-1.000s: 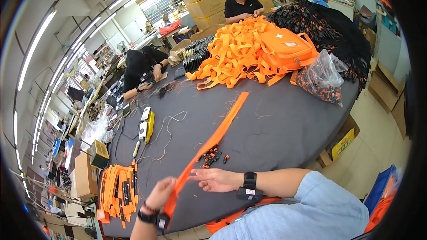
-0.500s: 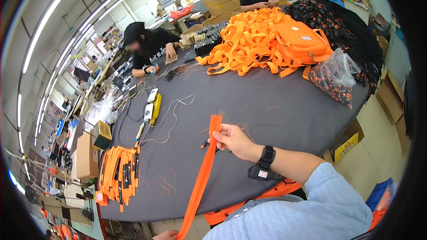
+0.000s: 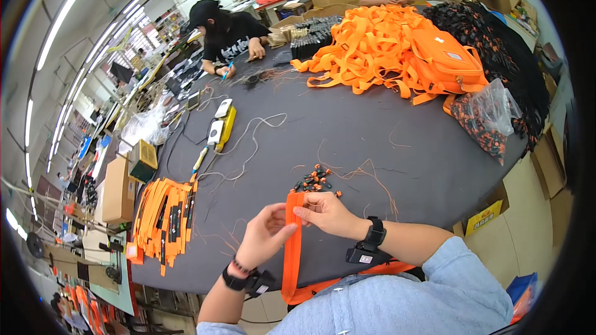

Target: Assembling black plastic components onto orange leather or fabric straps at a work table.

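Observation:
A long orange zipper strip point(image 3: 290, 267) with a line down its middle hangs in front of me, its lower part reaching past the table's near edge. My right hand point(image 3: 329, 214) pinches it near the upper end, thumb on the front. From the left side my left hand point(image 3: 266, 236) holds the strip's edge, its thumb across the front and its fingertips partly hidden. Just beyond the strip's top lies a small heap of black and orange zipper pulls point(image 3: 315, 178) on the dark table point(image 3: 335, 130).
Orange strips point(image 3: 164, 211) lie stacked at left, near a yellow-and-white power strip point(image 3: 222, 125) and its cables. Orange straps point(image 3: 379, 46), an orange bag point(image 3: 450, 59) and a clear bag of small parts point(image 3: 484, 118) fill the far right. Two people sit across the table.
My left hand has come up from the lower edge to the strip's upper part. The right hand and strip have moved lower, and the heap of zipper pulls now shows.

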{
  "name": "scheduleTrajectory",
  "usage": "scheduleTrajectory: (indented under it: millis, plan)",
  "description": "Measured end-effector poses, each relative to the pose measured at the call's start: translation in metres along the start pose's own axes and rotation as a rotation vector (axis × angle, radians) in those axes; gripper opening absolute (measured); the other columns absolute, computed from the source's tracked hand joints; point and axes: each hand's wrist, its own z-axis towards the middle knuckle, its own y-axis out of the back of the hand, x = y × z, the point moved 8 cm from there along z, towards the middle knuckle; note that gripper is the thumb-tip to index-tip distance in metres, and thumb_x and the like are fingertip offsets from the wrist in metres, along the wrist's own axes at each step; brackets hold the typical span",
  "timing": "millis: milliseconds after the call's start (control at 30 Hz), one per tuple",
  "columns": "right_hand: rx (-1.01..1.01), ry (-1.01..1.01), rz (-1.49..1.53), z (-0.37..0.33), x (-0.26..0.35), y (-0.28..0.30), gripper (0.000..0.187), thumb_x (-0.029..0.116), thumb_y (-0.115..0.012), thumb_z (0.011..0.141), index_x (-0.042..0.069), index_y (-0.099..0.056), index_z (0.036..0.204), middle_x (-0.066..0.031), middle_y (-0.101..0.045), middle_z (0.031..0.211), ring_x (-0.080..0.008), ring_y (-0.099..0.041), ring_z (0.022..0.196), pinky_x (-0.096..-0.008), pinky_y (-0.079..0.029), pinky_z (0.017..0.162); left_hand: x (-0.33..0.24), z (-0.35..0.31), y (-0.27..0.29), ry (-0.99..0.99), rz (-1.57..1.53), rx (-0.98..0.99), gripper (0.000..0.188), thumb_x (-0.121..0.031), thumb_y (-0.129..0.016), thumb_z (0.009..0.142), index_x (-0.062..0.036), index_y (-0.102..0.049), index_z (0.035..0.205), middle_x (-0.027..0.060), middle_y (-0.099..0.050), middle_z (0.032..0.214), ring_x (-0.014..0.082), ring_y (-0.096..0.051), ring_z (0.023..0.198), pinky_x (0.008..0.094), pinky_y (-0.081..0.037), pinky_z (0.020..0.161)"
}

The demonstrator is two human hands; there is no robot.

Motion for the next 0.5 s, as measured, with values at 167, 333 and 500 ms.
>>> scheduleTrajectory:
  millis: [167,333,500]
  plan:
    - [-0.452,0.297,0.945,0.014,0.048,0.116,0.023,0.022,-0.057,0.095,0.000,-0.060,0.098,-0.0048,-0.061,0.080,-0.0109,-0.059,0.069,-0.0232,-0.050,0.060,0.026,0.045,-0.017,0.138,-0.329,0.093,0.025,-0.006,-0.063,0.091,0.0038,-0.057,0.113,0.0037,-0.066,0.097,0.0067,-0.061,0.087,0.0218,-0.050,0.079]
    - [-0.473,-0.060,1.337,0.015,0.010,0.161,0.016,0.019,-0.057,0.094,0.003,-0.058,0.095,-0.0020,-0.059,0.078,-0.0087,-0.052,0.059,-0.0205,-0.043,0.050,0.047,0.046,-0.026,0.226,-0.476,0.096,0.023,-0.005,-0.063,0.090,0.0025,-0.058,0.111,0.0029,-0.066,0.096,0.0062,-0.061,0.086,0.0208,-0.049,0.081]
    - [-0.244,-0.206,0.018,0.010,-0.011,0.060,0.020,0.021,-0.064,0.092,0.005,-0.059,0.102,0.0004,-0.061,0.088,-0.0044,-0.054,0.068,-0.0181,-0.045,0.061,0.050,0.042,-0.029,0.207,-0.399,0.095,0.021,-0.007,-0.063,0.091,0.0014,-0.059,0.110,0.0013,-0.065,0.095,0.0056,-0.060,0.083,0.0201,-0.049,0.074]
